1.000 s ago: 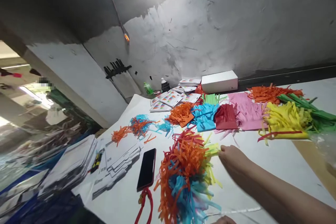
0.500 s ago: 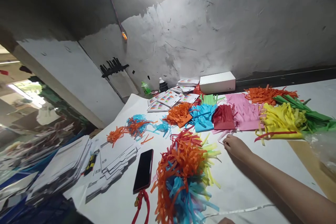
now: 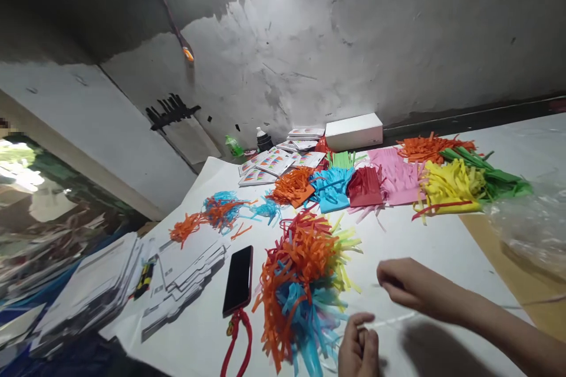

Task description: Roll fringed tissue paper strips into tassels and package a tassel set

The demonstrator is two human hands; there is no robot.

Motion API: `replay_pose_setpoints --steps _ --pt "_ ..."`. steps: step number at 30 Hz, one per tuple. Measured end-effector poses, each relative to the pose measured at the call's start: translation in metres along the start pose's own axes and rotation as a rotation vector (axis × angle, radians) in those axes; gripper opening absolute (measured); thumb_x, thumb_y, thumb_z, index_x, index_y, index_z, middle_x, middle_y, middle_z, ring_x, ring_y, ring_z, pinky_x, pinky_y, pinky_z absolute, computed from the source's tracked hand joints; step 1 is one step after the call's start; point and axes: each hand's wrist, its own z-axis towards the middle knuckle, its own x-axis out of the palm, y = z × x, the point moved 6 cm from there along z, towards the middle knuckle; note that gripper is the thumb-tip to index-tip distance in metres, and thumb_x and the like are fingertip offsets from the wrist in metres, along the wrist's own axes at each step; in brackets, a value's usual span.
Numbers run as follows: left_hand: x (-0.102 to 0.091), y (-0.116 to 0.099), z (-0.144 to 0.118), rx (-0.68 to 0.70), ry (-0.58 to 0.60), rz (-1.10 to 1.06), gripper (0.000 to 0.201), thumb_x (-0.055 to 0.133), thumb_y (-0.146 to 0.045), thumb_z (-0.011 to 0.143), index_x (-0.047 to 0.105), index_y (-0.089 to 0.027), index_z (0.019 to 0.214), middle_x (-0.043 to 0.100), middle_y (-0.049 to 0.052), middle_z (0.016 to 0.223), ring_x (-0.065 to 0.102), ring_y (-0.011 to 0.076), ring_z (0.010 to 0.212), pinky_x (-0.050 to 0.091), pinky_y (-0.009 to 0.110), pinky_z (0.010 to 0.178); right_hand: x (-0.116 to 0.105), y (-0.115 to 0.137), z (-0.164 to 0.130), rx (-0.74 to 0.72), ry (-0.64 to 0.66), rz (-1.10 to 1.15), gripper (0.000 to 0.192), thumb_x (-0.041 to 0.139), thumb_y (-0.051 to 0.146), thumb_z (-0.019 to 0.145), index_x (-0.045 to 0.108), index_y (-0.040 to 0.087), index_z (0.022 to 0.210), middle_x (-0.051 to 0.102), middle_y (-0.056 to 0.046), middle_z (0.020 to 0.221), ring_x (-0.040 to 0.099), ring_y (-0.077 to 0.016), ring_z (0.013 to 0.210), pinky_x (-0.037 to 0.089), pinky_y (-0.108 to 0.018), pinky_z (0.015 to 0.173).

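Curled grip on right hand [image 3: 393,281] and left hand [image 3: 359,346], can't tell if empty tbh. Tassel bundle [image 3: 307,262] on tabletop [image 3: 431,247], right beside left hand; work clear of loose strips [image 3: 349,244], avoid snags.

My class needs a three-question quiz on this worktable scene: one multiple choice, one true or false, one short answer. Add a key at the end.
1. What colour is the fringed bundle between the blue bundle and the pink bundle?
A) yellow
B) dark red
C) green

2. True or false: the phone has a red cord at its near end.

3. Which of the person's own hands is closer to the blue end of the mixed streamer pile?

Key:
1. B
2. True
3. The left hand
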Motion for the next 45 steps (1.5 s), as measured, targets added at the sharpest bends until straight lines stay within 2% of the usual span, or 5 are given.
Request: replay_pose_setpoints --steps 6,10,14,27,45 --pt "0.040 -0.044 -0.018 0.164 0.230 0.143 0.054 0.054 -0.069 0.092 0.062 -0.018 0.074 0.044 -0.004 0.056 0.038 0.0113 0.056 0.030 0.023 0.053 0.021 0.020 -0.091 0.053 -0.206 0.417 0.017 0.054 0.027 0.095 0.064 0.020 0.084 0.064 -0.001 0.075 0.058 -0.0146 0.066 0.043 -0.025 0.060" --pt "0.074 -0.026 -0.036 -0.164 0.369 -0.205 0.055 0.062 -0.074 0.084 0.050 -0.021 0.075 0.036 -0.011 0.048 0.024 0.0047 0.040 0.018 0.019 0.042 0.034 0.009 -0.117 0.150 -0.410 0.900 0.027 0.062 0.046 0.094 0.071 0.021 0.086 0.060 -0.002 0.077 0.056 -0.0140 0.062 0.045 -0.023 0.053" --pt "0.096 -0.017 -0.050 -0.251 0.408 -0.337 0.054 0.067 -0.072 0.082 0.051 -0.020 0.081 0.042 -0.011 0.047 0.021 0.0023 0.036 0.017 0.018 0.038 0.032 0.006 -0.141 0.132 -0.597 0.919 0.034 0.064 0.050 0.092 0.073 0.022 0.077 0.063 -0.005 0.083 0.061 -0.0171 0.071 0.049 -0.026 0.060" --pt "0.101 -0.053 -0.070 -0.073 0.347 -0.224 0.037 0.073 -0.051 0.089 0.056 -0.018 0.090 0.051 -0.006 0.063 0.042 0.0057 0.054 0.032 0.018 0.053 0.065 0.002 -0.183 0.336 -0.345 1.212 0.036 0.069 0.055 0.088 0.073 0.020 0.084 0.074 -0.004 0.084 0.072 -0.0179 0.064 0.056 -0.026 0.063" --pt "0.092 -0.041 -0.079 -0.057 0.334 -0.152 0.034 0.073 -0.047 0.090 0.057 -0.023 0.107 0.061 0.000 0.080 0.050 0.0087 0.063 0.034 0.018 0.054 0.066 0.006 -0.178 0.486 -0.312 1.482 0.047 0.087 0.048 0.067 0.049 0.021 0.072 0.058 0.007 0.054 0.065 -0.0136 0.047 0.047 -0.021 0.048"
